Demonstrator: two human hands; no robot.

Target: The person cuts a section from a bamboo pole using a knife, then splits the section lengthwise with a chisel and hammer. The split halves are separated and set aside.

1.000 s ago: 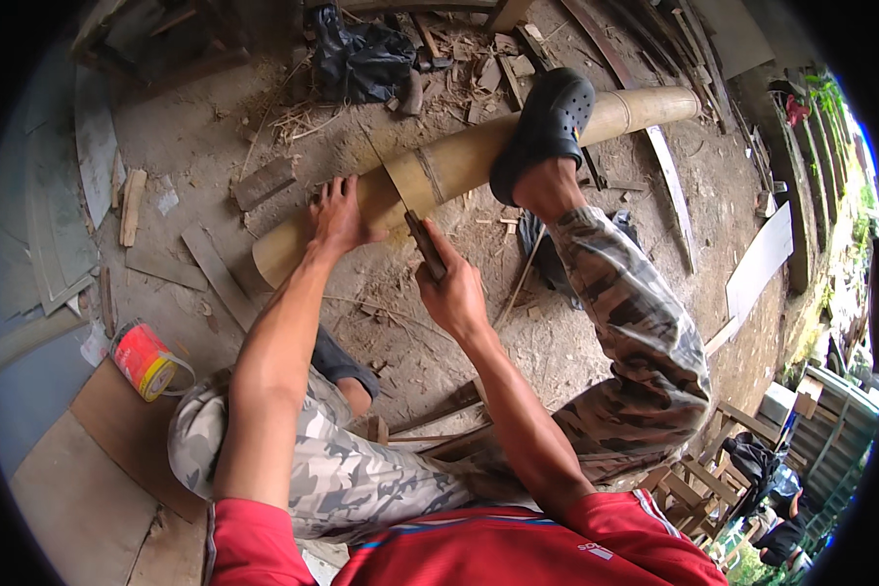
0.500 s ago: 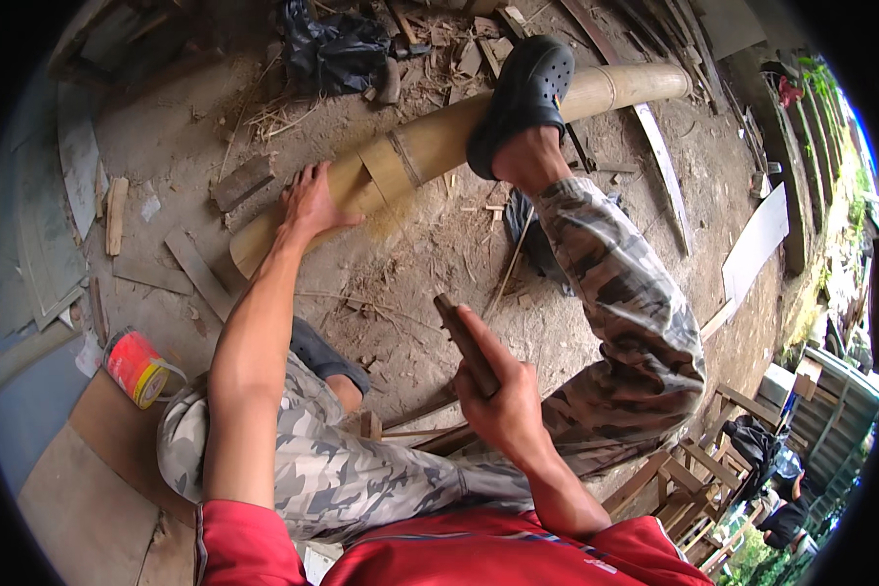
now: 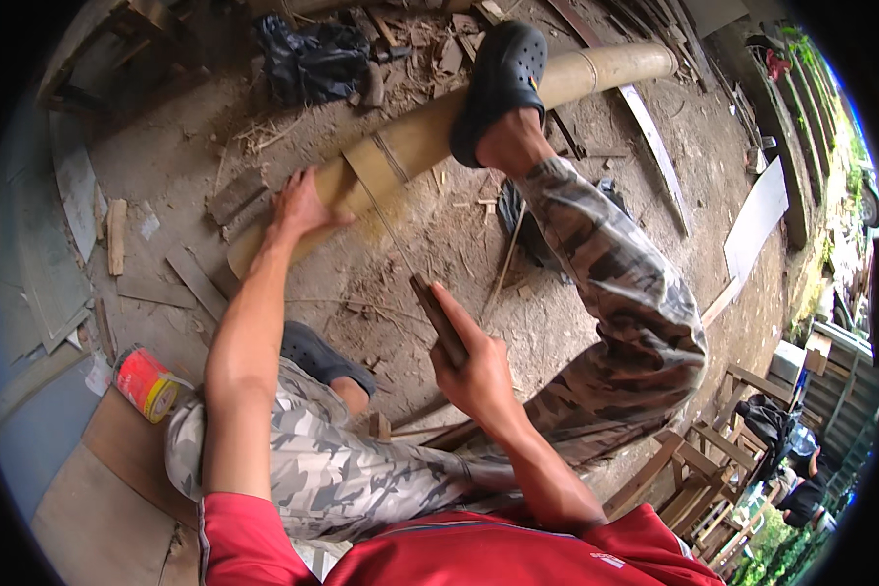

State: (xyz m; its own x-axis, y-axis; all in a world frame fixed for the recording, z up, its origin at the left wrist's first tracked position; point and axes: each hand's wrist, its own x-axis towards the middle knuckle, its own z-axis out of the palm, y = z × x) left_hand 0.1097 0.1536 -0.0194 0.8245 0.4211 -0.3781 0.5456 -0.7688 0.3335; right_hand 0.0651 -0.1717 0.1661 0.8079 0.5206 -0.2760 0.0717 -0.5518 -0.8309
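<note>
A long tan bamboo pole (image 3: 576,80) lies slantwise on the dirt ground. My left hand (image 3: 301,207) presses down on it near its lower left end. My right hand (image 3: 474,369) grips the dark wooden handle of a hand saw (image 3: 438,317). The saw's thin blade reaches up and left to a cut in the pole just right of my left hand. My right foot in a black clog (image 3: 500,86) stands on the pole further up. My legs in camouflage trousers are spread on both sides of the saw.
My other black clog (image 3: 322,356) rests on the ground under my left arm. A red and yellow can (image 3: 146,383) lies at the left beside cardboard. Wood scraps, a black bag (image 3: 313,61), a white board (image 3: 757,220) and wooden chairs (image 3: 713,479) surround me.
My right hand has drawn the saw back from the pole toward my body, then eased slightly forward. My left hand and right foot stay on the pole.
</note>
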